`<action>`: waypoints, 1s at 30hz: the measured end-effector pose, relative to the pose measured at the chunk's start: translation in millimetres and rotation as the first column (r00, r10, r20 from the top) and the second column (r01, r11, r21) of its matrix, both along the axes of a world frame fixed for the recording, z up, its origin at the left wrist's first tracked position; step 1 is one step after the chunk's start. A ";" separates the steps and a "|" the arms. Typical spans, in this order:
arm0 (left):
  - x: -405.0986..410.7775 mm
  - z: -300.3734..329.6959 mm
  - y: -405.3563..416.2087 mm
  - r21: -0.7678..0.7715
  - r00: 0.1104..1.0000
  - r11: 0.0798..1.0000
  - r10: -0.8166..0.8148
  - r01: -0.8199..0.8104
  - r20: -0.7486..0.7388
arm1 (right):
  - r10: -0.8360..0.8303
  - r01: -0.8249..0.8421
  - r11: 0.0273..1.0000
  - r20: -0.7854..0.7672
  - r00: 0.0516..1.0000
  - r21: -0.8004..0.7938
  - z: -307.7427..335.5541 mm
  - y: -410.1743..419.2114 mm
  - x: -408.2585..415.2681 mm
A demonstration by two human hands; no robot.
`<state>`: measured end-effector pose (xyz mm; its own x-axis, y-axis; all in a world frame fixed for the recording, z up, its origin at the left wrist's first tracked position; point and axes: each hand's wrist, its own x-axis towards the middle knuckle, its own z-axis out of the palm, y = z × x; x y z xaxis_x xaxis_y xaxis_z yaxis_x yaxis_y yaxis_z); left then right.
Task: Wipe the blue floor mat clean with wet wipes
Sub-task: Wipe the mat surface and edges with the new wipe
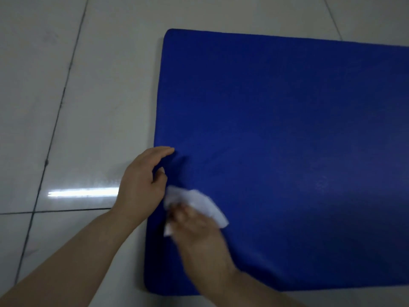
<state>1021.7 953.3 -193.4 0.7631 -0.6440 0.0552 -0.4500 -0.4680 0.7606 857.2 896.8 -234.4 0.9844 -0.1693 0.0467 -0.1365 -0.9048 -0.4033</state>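
Pressing a white wet wipe (197, 202) onto the blue mat (287, 129), the right hand (199, 231) holds it in its grip while the left hand (141, 180) rests relaxed on the mat's edge.

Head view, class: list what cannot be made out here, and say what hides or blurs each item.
1. Blue mat: its right side is cut off by the picture's edge.
2. Right hand: motion blur hides its finger positions on the wet wipe.
3. Mat under the left hand: covered by it.
4. Dirt on the mat: too dim to tell.
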 end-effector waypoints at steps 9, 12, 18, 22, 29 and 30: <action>-5.5 8.3 7.8 0.021 0.997 0.999 0.034 -0.033 -0.062 | -0.325 0.323 0.944 -0.024 0.945 -0.066 36.3 -111.5 -24.9; -3.9 9.8 5.5 0.019 0.997 0.999 0.046 -0.045 -0.061 | -0.292 0.290 0.956 -0.076 0.953 -0.044 33.4 -85.5 -12.7; -3.8 13.7 -2.9 0.021 0.999 1.000 0.017 -0.016 -0.037 | 0.287 -0.278 0.947 -0.037 0.957 0.158 18.2 29.6 -4.0; -8.1 16.5 1.9 0.033 0.999 0.999 0.012 -0.010 -0.047 | 0.516 -0.500 0.855 -0.112 0.849 0.140 33.9 4.6 -19.6; -9.4 14.7 13.7 0.014 0.996 0.998 0.060 -0.059 -0.063 | 0.428 -0.441 0.895 -0.146 0.892 -0.069 27.7 -46.6 -71.5; -10.0 15.5 11.3 0.019 0.997 0.998 0.055 -0.054 -0.060 | 0.415 -0.418 0.908 -0.118 0.902 0.002 23.0 -30.1 -66.3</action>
<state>1011.7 964.6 -177.9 0.7984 -0.6021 -0.0029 -0.3771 -0.5039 0.7771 790.9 866.7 -211.4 0.9638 0.2573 -0.0704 0.2115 -0.8979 -0.3861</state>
